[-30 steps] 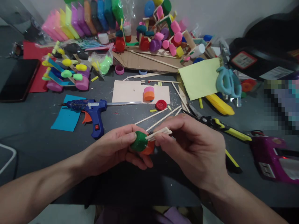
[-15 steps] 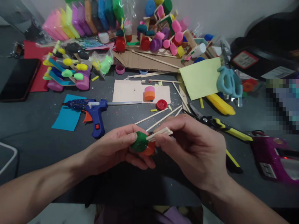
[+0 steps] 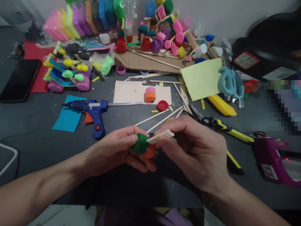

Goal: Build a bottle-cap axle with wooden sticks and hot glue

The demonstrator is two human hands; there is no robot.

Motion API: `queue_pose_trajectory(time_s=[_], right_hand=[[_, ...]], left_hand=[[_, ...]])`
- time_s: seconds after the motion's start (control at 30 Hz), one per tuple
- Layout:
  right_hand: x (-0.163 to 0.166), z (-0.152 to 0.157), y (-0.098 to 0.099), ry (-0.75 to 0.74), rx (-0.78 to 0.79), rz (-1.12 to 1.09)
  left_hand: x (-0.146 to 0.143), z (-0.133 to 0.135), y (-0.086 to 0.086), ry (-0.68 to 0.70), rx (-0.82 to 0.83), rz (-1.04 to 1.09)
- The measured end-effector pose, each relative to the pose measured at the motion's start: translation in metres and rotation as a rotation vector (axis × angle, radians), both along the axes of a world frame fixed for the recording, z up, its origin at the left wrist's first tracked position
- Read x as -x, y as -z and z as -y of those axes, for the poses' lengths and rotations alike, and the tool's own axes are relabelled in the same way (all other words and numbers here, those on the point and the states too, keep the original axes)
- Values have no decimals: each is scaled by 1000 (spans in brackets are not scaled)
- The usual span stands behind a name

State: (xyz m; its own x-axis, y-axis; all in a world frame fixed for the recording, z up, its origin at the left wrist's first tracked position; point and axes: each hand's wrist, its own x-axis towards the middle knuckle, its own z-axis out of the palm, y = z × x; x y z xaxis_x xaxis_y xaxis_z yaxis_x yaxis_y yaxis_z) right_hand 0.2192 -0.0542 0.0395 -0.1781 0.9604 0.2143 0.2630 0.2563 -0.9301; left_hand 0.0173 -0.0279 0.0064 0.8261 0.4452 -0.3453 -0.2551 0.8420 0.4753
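My left hand [image 3: 122, 146] is closed around a green bottle cap [image 3: 141, 144] and an orange bottle cap [image 3: 150, 152], which sit against each other. Between the thumb and fingers of my right hand [image 3: 195, 147] is a small bundle of short wooden sticks [image 3: 162, 136]. The left ends of these sticks meet the edge of the green cap; whether they are fixed to it I cannot tell. Beyond my hands, a pink and orange pair of caps [image 3: 150, 95] stands on a cream card [image 3: 129, 91], with a red cap [image 3: 162, 105] beside it.
A blue glue gun [image 3: 97, 110] lies left on blue paper [image 3: 66, 121]. Pliers [image 3: 211, 121], a yellow cutter [image 3: 222, 105] and blue-handled scissors [image 3: 230, 83] lie right. Loose sticks [image 3: 164, 120] are just past my hands. A cap-wheeled model [image 3: 68, 73] stands back left; a phone [image 3: 20, 80] lies far left.
Almost nothing differs. Both hands keep their hold, with only a very slight shift of the caps and sticks.
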Motion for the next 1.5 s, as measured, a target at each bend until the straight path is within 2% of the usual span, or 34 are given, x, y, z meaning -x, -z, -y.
queue_pose_trajectory(time_s=[0.13,0.3,0.4,0.57,0.67,0.83,0.93,1.07,1.2,1.33,1.5], right_hand=[[-1,1,-2,15,90,-73],[-3,0,-2,28,109,-182],[-5,-5,0,-75,110,-166],[-6,-13,2,-300,32,45],[-5,-14,5,-349,10,57],[-3,-12,11,-340,-9,15],[-2,-11,11,-280,-51,6],[-1,-9,11,-164,-83,31],[0,-9,12,-150,-117,70],[-2,-7,12,-164,-60,23],[-7,-4,9,-78,161,-135]], left_hand=[[1,0,0,-24,3,13],[2,-2,2,-40,-9,10],[2,-2,0,-41,-22,40],[4,1,0,-46,-10,63],[4,3,2,-36,-22,68],[2,4,3,-8,-90,35],[4,6,2,-101,-231,-30],[9,12,-3,-318,-629,-291],[12,15,-5,-444,-963,-432],[13,14,-4,-472,-1086,-488],[13,14,-6,-538,-1177,-650]])
